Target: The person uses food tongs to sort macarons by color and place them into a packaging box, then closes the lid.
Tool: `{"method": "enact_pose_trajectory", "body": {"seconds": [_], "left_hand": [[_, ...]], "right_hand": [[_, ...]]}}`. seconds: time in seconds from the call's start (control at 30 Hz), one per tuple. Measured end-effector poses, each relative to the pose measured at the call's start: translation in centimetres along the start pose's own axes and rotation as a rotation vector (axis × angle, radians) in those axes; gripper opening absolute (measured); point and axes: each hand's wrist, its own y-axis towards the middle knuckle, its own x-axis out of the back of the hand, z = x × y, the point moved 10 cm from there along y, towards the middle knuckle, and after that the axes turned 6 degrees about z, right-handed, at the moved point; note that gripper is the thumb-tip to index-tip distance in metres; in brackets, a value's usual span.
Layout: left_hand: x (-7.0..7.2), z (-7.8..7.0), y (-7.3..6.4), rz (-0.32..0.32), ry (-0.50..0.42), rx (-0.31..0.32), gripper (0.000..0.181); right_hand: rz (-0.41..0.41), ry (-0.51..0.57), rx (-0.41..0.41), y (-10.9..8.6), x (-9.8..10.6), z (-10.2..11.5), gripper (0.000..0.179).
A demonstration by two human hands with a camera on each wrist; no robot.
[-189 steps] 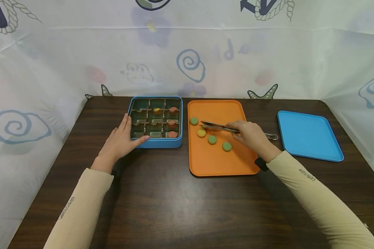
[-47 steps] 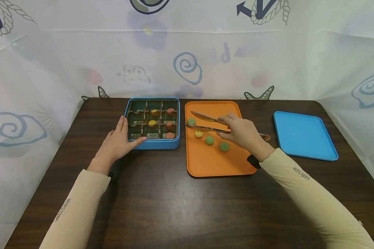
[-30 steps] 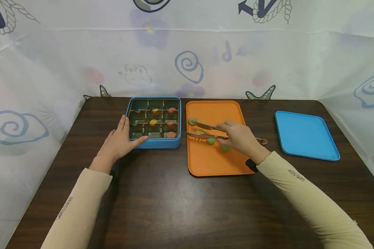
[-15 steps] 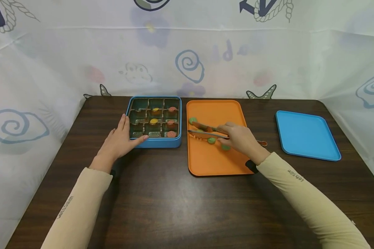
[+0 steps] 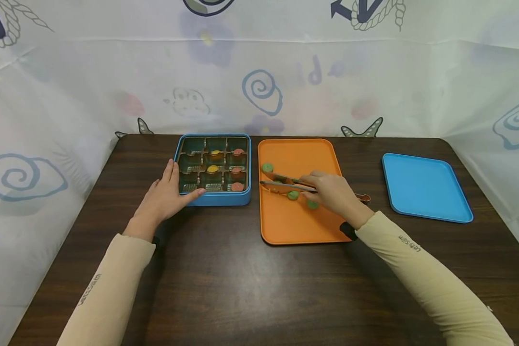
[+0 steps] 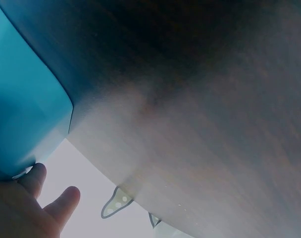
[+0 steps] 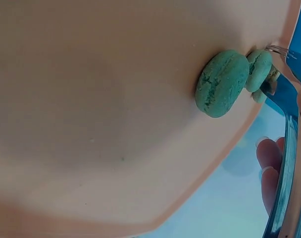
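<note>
My right hand grips metal tongs over the orange tray. The tong tips, one flat and one forked, stand around a yellow macaron that they hide in the head view; its edge shows in the right wrist view. Green macarons lie on the tray, one beyond the tips and two nearer me. Fingers straight, my left hand rests against the left side of the blue box, thumb at its front edge. Pink macarons fill the box's right column; yellow macarons sit in the middle one.
A blue tray stands at the right on the dark wooden table. The box's left column and front middle compartment hold nothing. A patterned cloth hangs behind the table.
Compared with the oldest frame, a second yellow macaron sits in the box's centre compartment. The tongs have since moved down, nearer me, and their arms have narrowed over the tray's yellow macaron. The left hand stays.
</note>
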Motion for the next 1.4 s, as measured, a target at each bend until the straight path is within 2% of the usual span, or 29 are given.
{"method": "enact_pose_trajectory", "body": {"seconds": [0.43,0.83,1.17,1.4], "left_hand": [[-0.1,0.0,0.0,0.000,0.007,-0.002,0.117],[0.0,0.1,0.0,-0.005,0.008,-0.008,0.118],[0.0,-0.1,-0.1,-0.007,0.005,-0.016,0.117],[-0.1,0.0,0.0,-0.002,0.006,-0.015,0.117]], "right_hand": [[-0.061,-0.003,0.003,-0.1,1.8,-0.3,0.034],[-0.086,-0.006,-0.010,1.1,3.9,-0.1,0.035],[-0.109,-0.002,0.018,2.9,5.3,1.9,0.035],[-0.171,0.003,0.106,4.4,6.0,4.4,0.035]]}}
